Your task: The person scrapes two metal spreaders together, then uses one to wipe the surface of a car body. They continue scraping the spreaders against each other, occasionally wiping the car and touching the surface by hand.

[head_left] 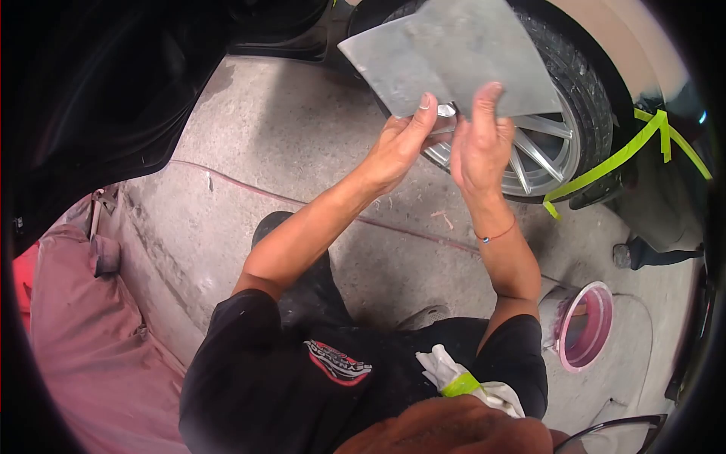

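A grey, flat, slightly bent sheet [469, 60] is held up in front of a car wheel with silver spokes [541, 147]. My left hand [404, 144] grips its lower edge, the thumb on the near face. Along the same edge, my right hand [482, 144] also holds the sheet, thumb raised against it and slightly blurred. Between the two hands the wheel shows through below the sheet. Parts of the fingers behind the sheet are hidden.
Yellow-green tape [616, 160] hangs by the tyre at the right. A pink-stained bucket [587, 327] stands on the concrete floor [302, 151]. A hose [378, 225] crosses the floor. At the left are a dark car door [98, 98] and a reddish cover [91, 325].
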A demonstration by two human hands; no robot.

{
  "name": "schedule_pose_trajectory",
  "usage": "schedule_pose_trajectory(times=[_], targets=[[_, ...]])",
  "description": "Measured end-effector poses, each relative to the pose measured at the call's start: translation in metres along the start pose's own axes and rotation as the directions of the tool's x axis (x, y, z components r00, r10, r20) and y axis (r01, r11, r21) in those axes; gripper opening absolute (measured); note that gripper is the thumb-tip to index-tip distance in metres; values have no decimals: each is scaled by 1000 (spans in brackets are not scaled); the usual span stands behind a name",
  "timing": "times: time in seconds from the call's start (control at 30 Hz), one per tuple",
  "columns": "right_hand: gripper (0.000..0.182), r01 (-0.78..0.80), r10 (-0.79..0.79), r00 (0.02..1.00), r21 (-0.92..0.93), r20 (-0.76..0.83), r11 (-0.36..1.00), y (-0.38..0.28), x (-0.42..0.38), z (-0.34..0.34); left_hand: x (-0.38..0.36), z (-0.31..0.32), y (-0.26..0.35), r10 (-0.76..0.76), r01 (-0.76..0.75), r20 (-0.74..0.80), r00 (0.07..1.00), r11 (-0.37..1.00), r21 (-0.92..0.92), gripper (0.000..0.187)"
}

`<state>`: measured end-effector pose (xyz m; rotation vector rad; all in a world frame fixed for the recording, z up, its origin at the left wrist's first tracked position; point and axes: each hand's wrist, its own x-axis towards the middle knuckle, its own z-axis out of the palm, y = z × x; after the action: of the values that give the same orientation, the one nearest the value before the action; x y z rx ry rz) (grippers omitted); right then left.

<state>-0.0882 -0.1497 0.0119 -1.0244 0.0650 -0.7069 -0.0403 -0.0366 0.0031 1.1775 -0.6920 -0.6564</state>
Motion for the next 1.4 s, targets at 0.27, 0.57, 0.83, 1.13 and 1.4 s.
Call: schedule_pose_trajectory(times=[0.27, 0.57, 0.83, 1.13, 1.4], targets=[[45, 160, -172, 966, 75, 194, 984, -24, 19, -15, 11, -33, 16, 219, -313, -302, 928, 898, -310, 54], [28, 211, -216, 970, 62, 107, 976, -28, 10, -14, 6, -54, 43, 212, -91, 29, 977, 533, -841, 42], [34, -52, 12, 978, 190, 206, 980, 15, 2, 10, 4, -39, 41, 32, -155, -172, 985, 614, -774, 46], [33, -116, 68, 964, 178, 257, 977, 16, 3, 7, 4, -37, 42, 7, -170, -227, 974, 683, -710, 50], [34, -71, 25, 966, 170, 259, 983, 18, 2, 5, 7, -36, 42, 14, -181, -244, 970, 712, -679, 51]])
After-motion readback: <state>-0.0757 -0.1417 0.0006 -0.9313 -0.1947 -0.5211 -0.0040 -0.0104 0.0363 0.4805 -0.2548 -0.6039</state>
